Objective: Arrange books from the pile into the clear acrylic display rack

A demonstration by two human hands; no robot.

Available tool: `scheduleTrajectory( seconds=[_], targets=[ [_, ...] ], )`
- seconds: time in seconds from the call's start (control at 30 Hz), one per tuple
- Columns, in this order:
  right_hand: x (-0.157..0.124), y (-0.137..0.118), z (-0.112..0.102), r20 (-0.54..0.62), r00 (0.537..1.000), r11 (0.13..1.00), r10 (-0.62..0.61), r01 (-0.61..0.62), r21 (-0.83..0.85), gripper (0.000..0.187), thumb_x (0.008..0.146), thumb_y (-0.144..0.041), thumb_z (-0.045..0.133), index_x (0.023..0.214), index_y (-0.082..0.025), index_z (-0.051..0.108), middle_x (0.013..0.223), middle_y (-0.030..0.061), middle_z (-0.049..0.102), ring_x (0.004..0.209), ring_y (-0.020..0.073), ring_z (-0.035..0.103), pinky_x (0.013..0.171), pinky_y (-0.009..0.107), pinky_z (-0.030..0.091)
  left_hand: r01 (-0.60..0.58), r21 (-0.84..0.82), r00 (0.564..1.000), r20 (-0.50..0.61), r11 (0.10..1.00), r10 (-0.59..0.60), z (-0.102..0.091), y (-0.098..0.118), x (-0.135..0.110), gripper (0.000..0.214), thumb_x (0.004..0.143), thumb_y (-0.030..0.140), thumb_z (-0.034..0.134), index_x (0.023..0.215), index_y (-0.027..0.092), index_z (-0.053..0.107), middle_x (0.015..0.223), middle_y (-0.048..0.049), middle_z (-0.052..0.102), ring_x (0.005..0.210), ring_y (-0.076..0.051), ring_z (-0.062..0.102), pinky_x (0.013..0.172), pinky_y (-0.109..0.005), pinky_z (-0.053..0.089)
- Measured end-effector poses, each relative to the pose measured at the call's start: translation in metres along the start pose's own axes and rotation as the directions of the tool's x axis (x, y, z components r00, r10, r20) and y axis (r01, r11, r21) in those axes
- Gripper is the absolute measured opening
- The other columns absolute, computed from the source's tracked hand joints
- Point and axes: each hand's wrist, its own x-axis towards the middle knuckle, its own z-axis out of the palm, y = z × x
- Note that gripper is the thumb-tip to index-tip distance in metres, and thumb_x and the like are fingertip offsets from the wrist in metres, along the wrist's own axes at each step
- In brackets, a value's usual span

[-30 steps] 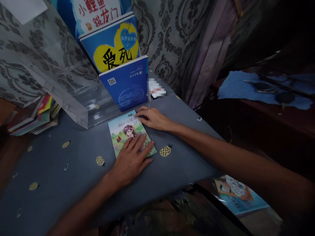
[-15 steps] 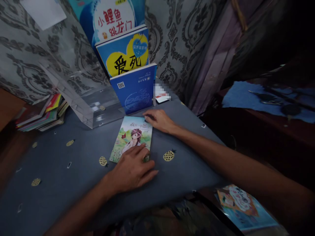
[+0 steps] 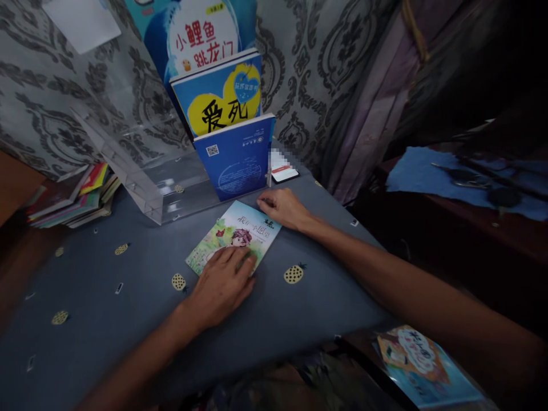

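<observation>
A small picture book [image 3: 257,228] with a green and pale blue cover lies tilted on the grey-blue tablecloth [image 3: 141,319]. My left hand [image 3: 225,282] rests palm down over its lower part, fingers stretched out and covering some of the cover drawing. At the book's upper edge sits my right hand [image 3: 286,206], its fingers curled in; whether they grip anything is hidden. Just behind the book, a clear acrylic stand [image 3: 156,211] holds a dark blue book [image 3: 235,162], a blue book with a yellow heart [image 3: 220,105] and a taller teal-blue book [image 3: 201,37].
Several books are stacked in a pile [image 3: 81,194] at the left. A partly blurred white card or device [image 3: 282,168] lies right of the stand. Another book [image 3: 428,365] is at the lower right, below the table edge. Blue cloth [image 3: 419,171] lies on a dark surface.
The picture book has turned clockwise, its upper end swinging right. My left hand has shifted slightly left and flattened on it; my right hand has moved a little right and its fingers have curled.
</observation>
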Motion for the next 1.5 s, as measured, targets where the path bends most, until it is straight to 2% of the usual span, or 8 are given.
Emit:
scheduleTrajectory(
  seconds=[0.2,0.4,0.5,0.63,0.87,1.2,1.4,1.5],
  targets=[
    [-0.001,-0.001,0.0,0.013,1.0,1.0,-0.023,0.023,0.0,0.026,0.094,-0.024,0.053,0.08,-0.018,0.074,0.069,0.0047,0.068,0.061,0.017,0.057,0.057,0.03,0.032,-0.009,0.001,1.0,0.008,1.0,0.009,0.001,-0.005,-0.001,0.032,0.095,0.016,0.053,0.126,0.015,0.056,0.131,-0.0142,0.065,0.12,-0.029,0.062,0.103,-0.047,0.054],
    [-0.002,-0.001,0.006,-0.059,0.998,1.0,-0.019,0.019,-0.015,0.025,0.094,-0.027,0.052,0.093,-0.018,0.076,0.08,0.0074,0.074,0.069,0.0199,0.062,0.061,0.031,0.037,0.097,0.059,0.992,-0.092,0.993,-0.092,0.013,-0.006,-0.003,0.037,0.096,0.031,0.058,0.127,0.01,0.057,0.135,-0.02,0.064,0.128,-0.034,0.06,0.104,-0.049,0.055],
    [-0.002,-0.001,0.007,-0.1,0.991,0.993,-0.09,0.097,0.074,0.028,0.094,-0.027,0.052,0.106,-0.017,0.075,0.091,0.0078,0.076,0.074,0.0193,0.064,0.066,0.03,0.041,0.092,0.104,0.991,-0.108,0.99,-0.081,0.015,-0.004,-0.005,0.038,0.098,0.03,0.055,0.127,0.006,0.058,0.131,-0.0217,0.068,0.123,-0.035,0.065,0.098,-0.049,0.058],
    [-0.003,-0.002,0.005,-0.116,0.979,0.947,-0.168,0.193,0.259,0.033,0.098,-0.031,0.047,0.107,-0.014,0.075,0.099,0.0081,0.077,0.08,0.0183,0.065,0.071,0.029,0.044,0.087,0.126,0.991,-0.113,0.988,-0.073,0.011,-0.001,-0.005,0.032,0.099,0.024,0.049,0.123,0.007,0.061,0.125,-0.0209,0.071,0.116,-0.033,0.069,0.093,-0.047,0.061],
    [-0.003,-0.004,0.003,-0.134,0.981,0.909,-0.142,0.183,0.375,0.042,0.101,-0.046,0.045,0.097,-0.015,0.074,0.086,0.0059,0.074,0.08,0.0189,0.064,0.071,0.027,0.046,0.055,0.148,0.989,-0.143,0.988,-0.034,0.005,-0.002,-0.002,0.028,0.099,0.02,0.046,0.118,0.01,0.064,0.118,-0.0177,0.074,0.109,-0.03,0.072,0.09,-0.043,0.063],
    [-0.004,-0.004,0.006,-0.066,0.966,0.905,-0.249,0.257,0.34,0.036,0.101,-0.037,0.046,0.108,-0.016,0.074,0.1,0.008,0.076,0.091,0.02,0.068,0.08,0.031,0.049,0.051,0.173,0.987,-0.16,0.984,-0.023,0.001,-0.001,0.001,0.028,0.1,0.032,0.051,0.11,0.011,0.067,0.112,-0.0161,0.076,0.1,-0.029,0.073,0.077,-0.04,0.064],
    [-0.003,0.001,0.018,0.048,0.9,0.889,-0.434,0.419,0.182,0.035,0.099,-0.03,0.049,0.124,-0.016,0.069,0.122,0.0133,0.072,0.116,0.0262,0.062,0.103,0.046,0.047,0.181,0.064,0.977,-0.125,0.981,-0.172,0.003,-0.031,-0.002,0.022,0.101,0.03,0.051,0.109,0.018,0.067,0.116,-0.0109,0.073,0.102,-0.026,0.068,0.08,-0.037,0.059],
    [-0.001,0.006,0.023,0.077,0.895,0.896,-0.44,0.431,0.111,0.039,0.101,-0.03,0.046,0.129,-0.013,0.066,0.134,0.016,0.067,0.126,0.0285,0.057,0.109,0.051,0.043,0.284,0.046,0.955,-0.107,0.958,-0.278,0.009,-0.049,-0.005,0.026,0.101,0.031,0.053,0.12,0.018,0.064,0.123,-0.0116,0.069,0.107,-0.028,0.065,0.085,-0.039,0.057]
  ],
)
